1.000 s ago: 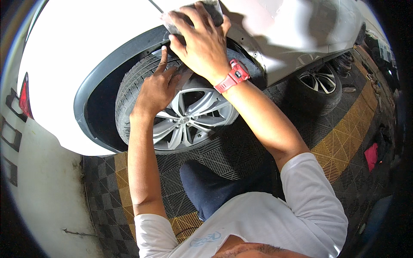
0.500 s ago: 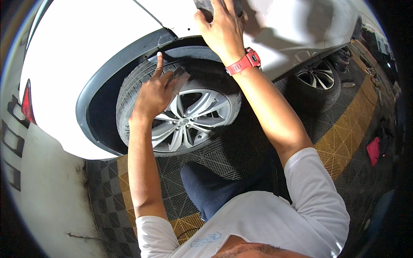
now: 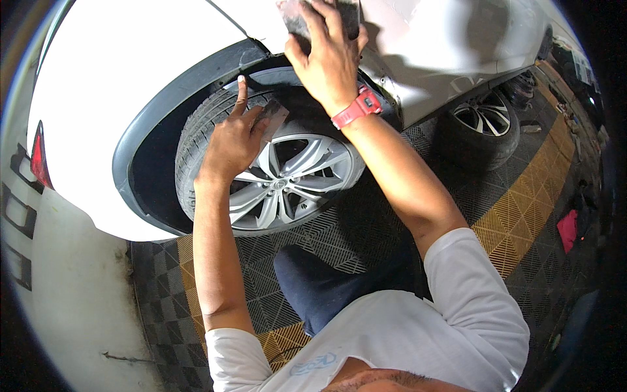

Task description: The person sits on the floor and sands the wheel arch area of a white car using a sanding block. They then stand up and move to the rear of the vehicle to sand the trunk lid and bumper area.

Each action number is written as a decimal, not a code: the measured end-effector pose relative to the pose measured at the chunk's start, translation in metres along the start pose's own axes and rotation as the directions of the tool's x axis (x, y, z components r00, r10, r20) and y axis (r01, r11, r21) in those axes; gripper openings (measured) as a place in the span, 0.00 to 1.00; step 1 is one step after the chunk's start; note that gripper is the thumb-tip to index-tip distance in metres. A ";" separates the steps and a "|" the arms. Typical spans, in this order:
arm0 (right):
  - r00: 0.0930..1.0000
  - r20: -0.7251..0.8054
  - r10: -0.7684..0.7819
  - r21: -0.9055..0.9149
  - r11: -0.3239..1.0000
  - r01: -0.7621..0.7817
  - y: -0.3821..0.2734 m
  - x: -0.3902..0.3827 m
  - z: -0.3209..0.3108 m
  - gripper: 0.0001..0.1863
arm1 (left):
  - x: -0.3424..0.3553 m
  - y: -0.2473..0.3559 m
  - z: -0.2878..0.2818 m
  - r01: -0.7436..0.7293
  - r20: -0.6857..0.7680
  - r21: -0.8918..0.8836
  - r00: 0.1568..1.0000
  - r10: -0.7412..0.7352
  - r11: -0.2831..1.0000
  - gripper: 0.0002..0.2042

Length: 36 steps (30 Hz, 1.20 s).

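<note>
The white car body (image 3: pixel 117 46) has a grey wheel-arch trim (image 3: pixel 147 117) over a tyre (image 3: pixel 206 114) with a silver alloy wheel (image 3: pixel 277 183). My right hand (image 3: pixel 326 62), with a red watch on its wrist, grips a dark, flat pad (image 3: pixel 294 16) against the panel above and right of the arch. My left hand (image 3: pixel 232 140) pinches a small translucent piece, perhaps plastic or paper (image 3: pixel 274 121), over the tyre, its index finger raised to the lower edge of the arch trim. Whether that fingertip touches it is unclear.
A second wheel (image 3: pixel 480 130) lies under the car's side at right, near small items (image 3: pixel 530 128). A pink cloth (image 3: pixel 567 228) is on the black-and-yellow tiled floor (image 3: pixel 509 222). A pale wall (image 3: pixel 85 287) is at left. My bent knee (image 3: pixel 294 268) is below the wheel.
My right hand went right and up with the pad, then came back slightly down and left. My left hand shifted a little left from one second ago, still pinching the piece.
</note>
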State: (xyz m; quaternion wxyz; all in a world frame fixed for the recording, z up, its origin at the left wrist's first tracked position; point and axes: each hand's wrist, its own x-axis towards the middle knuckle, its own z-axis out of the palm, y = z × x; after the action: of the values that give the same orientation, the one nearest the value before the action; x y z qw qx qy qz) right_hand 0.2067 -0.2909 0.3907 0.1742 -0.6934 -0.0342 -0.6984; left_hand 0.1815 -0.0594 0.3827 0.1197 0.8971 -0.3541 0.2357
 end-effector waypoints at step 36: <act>0.992 0.123 0.024 0.084 0.996 -0.034 -0.029 -0.029 0.000 0.27 | 0.002 0.005 0.003 0.003 0.010 0.021 1.000 -0.003 1.000 0.16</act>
State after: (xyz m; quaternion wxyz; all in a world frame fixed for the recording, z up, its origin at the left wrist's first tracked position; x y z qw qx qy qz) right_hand 0.1974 -0.2577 0.3677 0.2115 -0.7270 -0.0646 -0.6500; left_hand 0.1805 -0.0651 0.3818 0.1087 0.9000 -0.3509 0.2348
